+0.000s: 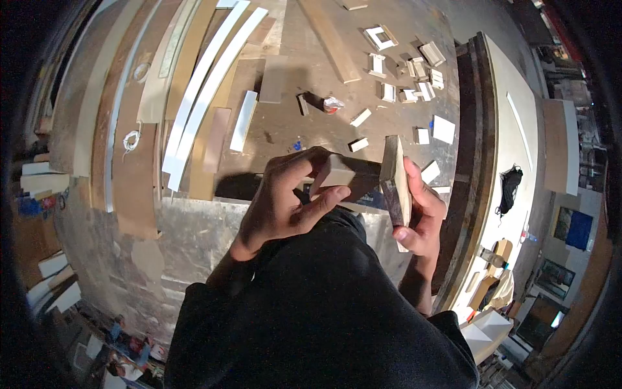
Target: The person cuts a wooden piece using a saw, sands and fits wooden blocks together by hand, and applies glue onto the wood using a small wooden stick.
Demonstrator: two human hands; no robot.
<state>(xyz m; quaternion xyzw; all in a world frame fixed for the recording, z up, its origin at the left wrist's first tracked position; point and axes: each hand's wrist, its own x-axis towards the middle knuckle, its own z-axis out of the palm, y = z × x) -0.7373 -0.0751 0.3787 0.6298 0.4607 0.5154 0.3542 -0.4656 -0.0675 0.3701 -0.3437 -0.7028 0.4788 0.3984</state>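
Note:
My left hand [285, 198] grips a small wooden block [335, 174] between thumb and fingers, just above the near edge of the worktable. Across from it, my right hand [424, 211] is closed around a longer flat piece of wood [394, 181], held nearly upright with its narrow edge toward me. A gap separates the two pieces. Past my hands, a few small wood blocks [358, 144] lie on the tabletop, along with a small red-and-white container [333, 105] whose kind I cannot make out.
Long white strips [206, 97] and brown boards lie on the left of the worktable [304, 39]. Several small wooden assemblies [380, 37] are scattered at the far right. A pale bench [505, 142] runs along the right, with a black bundle [510, 188] on it.

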